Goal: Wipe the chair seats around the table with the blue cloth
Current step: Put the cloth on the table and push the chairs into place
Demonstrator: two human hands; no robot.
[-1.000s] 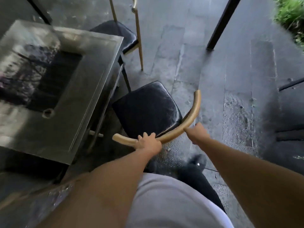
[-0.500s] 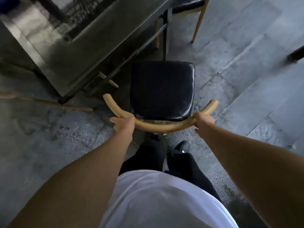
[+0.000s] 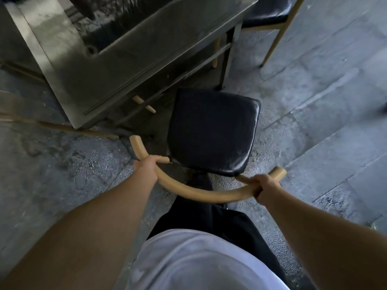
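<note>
A chair with a black padded seat (image 3: 213, 130) and a curved tan wooden backrest (image 3: 201, 192) stands in front of me, beside the corner of the metal table (image 3: 117, 65). My left hand (image 3: 147, 167) grips the backrest's left part. My right hand (image 3: 265, 188) grips its right part near the end. No blue cloth is in view.
A second black-seated chair (image 3: 270, 11) with tan legs stands at the top right, behind the table. A tan chair leg (image 3: 62, 127) lies low at the left by the table corner. Grey stone floor (image 3: 314, 101) spreads to the right. My legs are just behind the backrest.
The chair has turned and shifted with both hands on its backrest, its seat now angled to the right of the table corner. The view has swung toward the table.
</note>
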